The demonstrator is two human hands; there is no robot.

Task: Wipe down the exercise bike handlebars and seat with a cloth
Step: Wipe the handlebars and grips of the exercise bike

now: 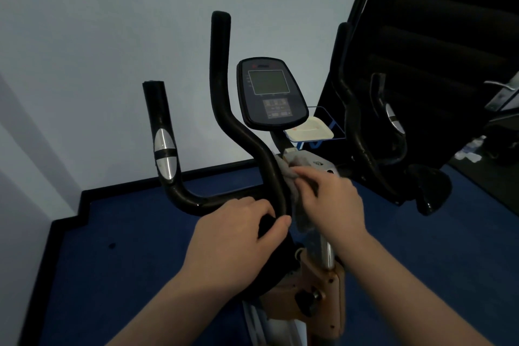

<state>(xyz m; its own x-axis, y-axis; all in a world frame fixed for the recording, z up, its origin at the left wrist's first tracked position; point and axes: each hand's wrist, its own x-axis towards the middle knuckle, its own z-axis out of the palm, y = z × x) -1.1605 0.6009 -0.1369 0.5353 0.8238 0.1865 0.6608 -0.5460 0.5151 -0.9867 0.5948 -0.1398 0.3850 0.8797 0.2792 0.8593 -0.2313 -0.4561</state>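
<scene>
standing against a pale wall [112, 36] on a blue floor [126, 261], the bike [317, 286] fills the middle of the view, its tan frame and steel post dropping away beneath the hands. the black handlebars [224, 109] rise in curved tubes: an outer left one with a silver sensor [165, 155], an inner left one bending up beside the console [271, 94], and a matching pair on the right, dim against dark equipment. the console sits upright between them, its screen blank. behind it, a white tray [309, 130] lies in a blue-edged holder. the left hand [238, 236] grips the lower bend of the handlebars, fingers over the top and thumb curled around the tube, a clenched grip. the right hand [328, 199] holds the grey cloth [295, 177], pressing it against the right side of the inner left tube; its grip is curled on the cloth, which bunches above the fingers and hangs below the palm. the seat is out of view.
</scene>
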